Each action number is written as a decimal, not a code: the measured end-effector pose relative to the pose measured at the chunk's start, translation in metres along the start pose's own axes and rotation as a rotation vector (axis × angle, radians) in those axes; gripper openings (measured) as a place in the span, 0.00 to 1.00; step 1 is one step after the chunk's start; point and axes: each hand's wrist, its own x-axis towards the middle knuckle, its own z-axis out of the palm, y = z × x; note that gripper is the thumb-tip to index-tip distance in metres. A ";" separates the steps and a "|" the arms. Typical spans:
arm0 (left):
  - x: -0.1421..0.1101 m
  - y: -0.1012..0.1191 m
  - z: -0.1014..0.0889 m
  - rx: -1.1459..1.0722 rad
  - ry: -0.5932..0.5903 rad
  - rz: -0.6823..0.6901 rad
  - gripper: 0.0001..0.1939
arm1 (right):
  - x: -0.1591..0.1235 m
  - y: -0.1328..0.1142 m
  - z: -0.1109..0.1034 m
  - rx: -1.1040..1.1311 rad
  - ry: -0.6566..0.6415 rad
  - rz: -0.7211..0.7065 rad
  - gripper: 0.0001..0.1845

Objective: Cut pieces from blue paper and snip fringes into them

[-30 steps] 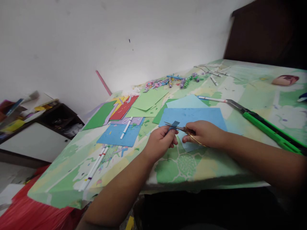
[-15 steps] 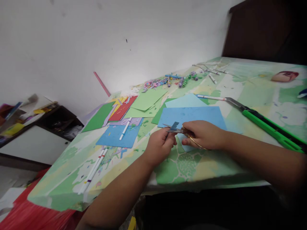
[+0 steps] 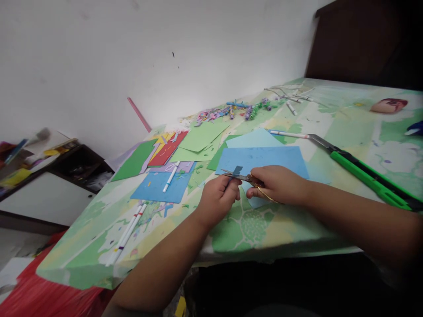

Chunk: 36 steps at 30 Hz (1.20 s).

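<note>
Left hand (image 3: 216, 196): pinches a small blue strip (image 3: 238, 169), whose lower end is hidden by the fingers.
Right hand (image 3: 279, 182): grips the handles of the scissors (image 3: 247, 178), to the right of the strip.
Strip's long axis: rises from the left fingertips, leaning away and slightly rightward; its right edge looks notched.
Scissor blades: slightly parted, aimed left across the strip rather than along it, tips above the left hand.
Nearer hand: the left, touching the strip; the right stands apart, meeting it through the scissors.
Beyond both hands: a large blue sheet (image 3: 264, 157), flat on the tabletop (image 3: 82, 259).
Left of the left hand: a smaller blue sheet (image 3: 150, 187) with a white marker (image 3: 171, 177) on it.
Right of the right hand: a green-handled cutter (image 3: 366, 177), angled beyond the forearm.
</note>
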 end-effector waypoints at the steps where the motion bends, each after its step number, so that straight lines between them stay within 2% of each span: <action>1: 0.000 0.000 0.001 -0.031 -0.002 -0.009 0.11 | 0.000 0.000 0.000 -0.006 -0.001 0.007 0.20; 6: 0.002 0.001 0.004 -0.282 -0.034 -0.119 0.10 | 0.002 0.002 0.000 -0.018 0.003 0.028 0.19; 9: 0.004 0.000 0.005 -0.355 -0.049 -0.192 0.10 | 0.003 0.004 0.001 -0.027 0.002 0.052 0.19; 12: 0.005 -0.001 0.003 -0.341 -0.049 -0.203 0.10 | 0.003 0.004 0.001 -0.019 0.002 0.067 0.19; 17: 0.005 -0.001 -0.001 -0.305 -0.018 -0.125 0.12 | -0.001 0.001 -0.002 0.004 -0.014 0.041 0.18; 24: 0.002 -0.002 0.000 -0.157 -0.069 -0.063 0.13 | -0.004 -0.004 -0.002 -0.001 -0.013 0.003 0.18; 36: 0.000 0.000 0.000 -0.157 -0.029 -0.090 0.12 | -0.002 -0.003 0.000 -0.075 -0.007 0.034 0.20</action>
